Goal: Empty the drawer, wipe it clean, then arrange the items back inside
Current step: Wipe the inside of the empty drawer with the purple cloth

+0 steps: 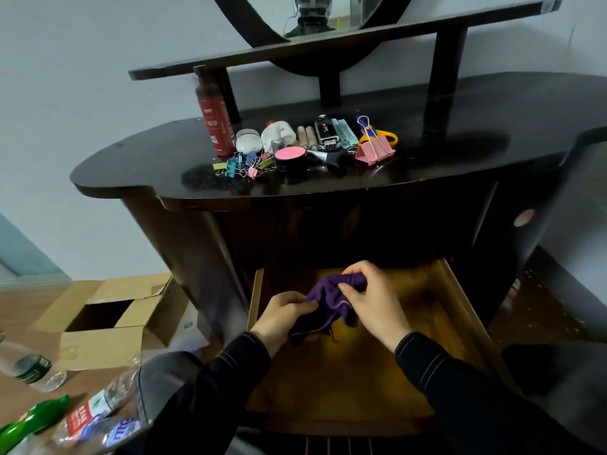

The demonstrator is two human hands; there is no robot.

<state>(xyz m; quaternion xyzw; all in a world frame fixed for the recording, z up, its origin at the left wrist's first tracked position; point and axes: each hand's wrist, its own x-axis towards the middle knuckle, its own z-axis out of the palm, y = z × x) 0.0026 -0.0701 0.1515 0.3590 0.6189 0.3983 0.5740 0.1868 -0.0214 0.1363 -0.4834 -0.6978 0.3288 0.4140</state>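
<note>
Left hand (284, 318) and right hand (368, 298), fingers curled, both grip one purple cloth (331, 302) over one open drawer (345, 382); one red bottle (212, 119) on the surface (460, 152), label blurred.

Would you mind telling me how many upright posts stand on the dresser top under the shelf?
3: the left post behind the red bottle, the middle post beneath the mirror, the right post standing alone farther right. None seems hidden.

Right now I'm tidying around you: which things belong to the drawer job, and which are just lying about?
Job: open drawer, purple cloth held by left hand and right hand, binder clips, pink compact and brush on the dresser top.
Lying about: cardboard box, plastic bottles, green bottle on the floor.
</note>
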